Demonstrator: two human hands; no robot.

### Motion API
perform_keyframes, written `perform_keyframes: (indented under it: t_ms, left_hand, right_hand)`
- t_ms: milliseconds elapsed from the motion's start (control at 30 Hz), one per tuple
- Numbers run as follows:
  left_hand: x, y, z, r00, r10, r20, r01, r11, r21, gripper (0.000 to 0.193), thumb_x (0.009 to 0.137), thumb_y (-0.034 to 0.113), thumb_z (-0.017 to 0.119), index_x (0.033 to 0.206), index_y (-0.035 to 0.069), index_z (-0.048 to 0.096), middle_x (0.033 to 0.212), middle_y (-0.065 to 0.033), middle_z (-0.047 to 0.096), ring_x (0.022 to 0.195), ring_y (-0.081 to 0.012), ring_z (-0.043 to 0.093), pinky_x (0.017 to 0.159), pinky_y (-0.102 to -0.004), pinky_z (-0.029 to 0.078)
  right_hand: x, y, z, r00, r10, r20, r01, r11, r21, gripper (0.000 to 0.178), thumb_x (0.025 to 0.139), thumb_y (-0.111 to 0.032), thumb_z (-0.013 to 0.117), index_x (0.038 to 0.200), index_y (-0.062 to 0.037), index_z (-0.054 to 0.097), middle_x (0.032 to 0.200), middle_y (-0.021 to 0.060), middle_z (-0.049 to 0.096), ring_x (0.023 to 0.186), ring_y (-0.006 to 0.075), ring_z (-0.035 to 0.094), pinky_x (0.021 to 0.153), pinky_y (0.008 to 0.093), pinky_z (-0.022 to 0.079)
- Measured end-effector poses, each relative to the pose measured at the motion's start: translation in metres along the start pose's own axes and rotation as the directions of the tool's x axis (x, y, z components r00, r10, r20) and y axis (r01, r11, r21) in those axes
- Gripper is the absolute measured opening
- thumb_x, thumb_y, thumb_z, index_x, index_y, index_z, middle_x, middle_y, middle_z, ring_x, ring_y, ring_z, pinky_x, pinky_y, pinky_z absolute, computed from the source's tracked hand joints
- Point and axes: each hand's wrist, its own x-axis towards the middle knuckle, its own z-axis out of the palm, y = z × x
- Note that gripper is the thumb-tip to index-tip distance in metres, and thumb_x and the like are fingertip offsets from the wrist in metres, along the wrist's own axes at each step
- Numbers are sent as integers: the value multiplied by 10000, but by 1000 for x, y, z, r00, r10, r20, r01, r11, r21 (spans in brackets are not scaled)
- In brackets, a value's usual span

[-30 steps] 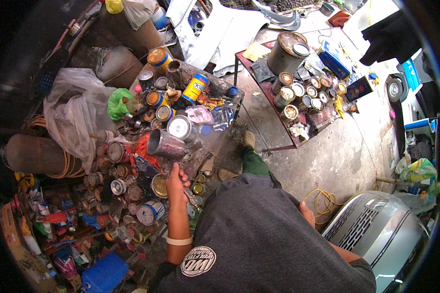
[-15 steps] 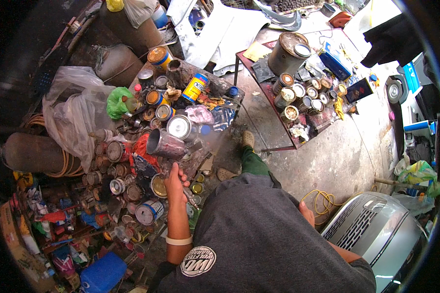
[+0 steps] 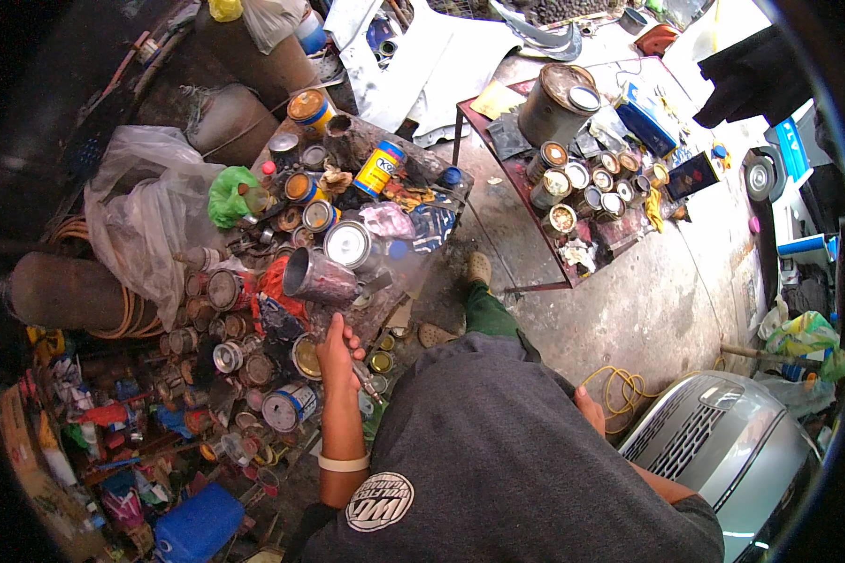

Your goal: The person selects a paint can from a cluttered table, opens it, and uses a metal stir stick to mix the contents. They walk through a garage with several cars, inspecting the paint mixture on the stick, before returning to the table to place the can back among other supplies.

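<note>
My left hand [image 3: 338, 345] is closed round the handle of a spray gun with a dull metal cup [image 3: 317, 280]. The cup is tilted, its open mouth toward the left, above the cluttered bench. A metal hose fitting [image 3: 370, 383] sticks out below my fist. Beside the cup stands a can with a white lid [image 3: 347, 244]. My right hand [image 3: 589, 410] is at my right side, largely hidden by my dark shirt; only the thumb and part of the hand show, and whatever it may hold is out of sight.
Paint cans [image 3: 294, 406] and rags crowd the bench at left. A red-edged table [image 3: 559, 272] at the far right bears several small tins and a large can [image 3: 556, 105]. A silver car front [image 3: 723, 441] and a yellow hose [image 3: 620, 387] lie at right. A blue jug [image 3: 200, 528] is lower left.
The whole view has shifted very slightly. Both hands and the spray gun keep nearly the same place and pose.
</note>
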Motion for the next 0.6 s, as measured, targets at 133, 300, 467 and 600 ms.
perform_keyframes:
  t_ms: [133, 300, 467, 600]
  left_hand:
    - [-1, 0, 0, 1000, -12, -7, 11, 1000, -9, 221, 1012, 312, 645, 933, 123, 561, 787, 26, 485, 630, -80, 473, 468, -233, 350]
    - [-1, 0, 0, 1000, -6, -4, 6, 1000, -11, 221, 1011, 312, 647, 929, 125, 562, 783, 26, 486, 627, -80, 473, 467, -233, 347]
    - [-2, 0, 1, 1000, 3, 3, -3, 1000, -5, 224, 1013, 313, 645, 924, 124, 564, 786, 26, 486, 630, -80, 472, 471, -235, 348]
    - [-2, -1, 2, 1000, 8, -4, -8, 1000, 4, 226, 1011, 313, 649, 926, 121, 568, 783, 25, 486, 630, -81, 471, 469, -235, 348]
  right_hand:
    - [-5, -8, 4, 1000, 24, 10, -24, 1000, 16, 593, 1024, -546, 520, 827, -2, 651, 784, 68, 636, 731, 164, 550, 662, 366, 407]
    - [-4, -6, 4, 999, 37, 3, -37, 999, 19, 582, 1025, -538, 522, 849, 0, 656, 804, 78, 645, 743, 169, 560, 669, 367, 416]
    - [3, 11, -4, 999, 37, 38, -40, 995, 96, 552, 1029, -517, 534, 890, 0, 664, 845, 81, 658, 760, 173, 569, 678, 367, 426]
    - [-4, -1, 2, 998, 39, 39, -42, 995, 93, 552, 1033, -511, 533, 914, 8, 678, 859, 81, 668, 770, 173, 583, 686, 366, 439]
